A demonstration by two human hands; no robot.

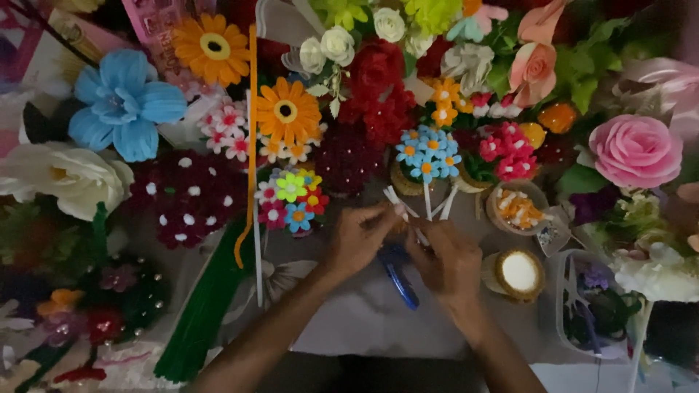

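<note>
Head camera looks straight down at a tabletop (pixel 378 320) crowded with handmade flowers. Near the middle, a little toward the near edge, the left hand (pixel 357 236) and the right hand (pixel 448 262) meet over a few thin white sticks (pixel 397 198). The sticks are pale, slim and straight, and they fan out from between the hands toward the far edge. The left hand fingers are pressed together on the sticks at their lower part. The right hand fingers are curled and closed around the same sticks from the other side; exactly which fingers touch cannot be seen.

Under the hands lies a blue tool (pixel 400 280), partly hidden, maybe scissors or pliers. Just beyond the sticks stands a small bunch of blue flowers (pixel 428 153) with orange centres on white stems. Beside the right hand, toward the right edge, sits a round container (pixel 519 273) with a bright white top, and behind it a small bowl (pixel 517 207) with orange and white pieces. Left of the left hand lies a bundle of green fuzzy wires (pixel 200 313), and a large blue flower (pixel 120 102) lies near the far left corner.
</note>
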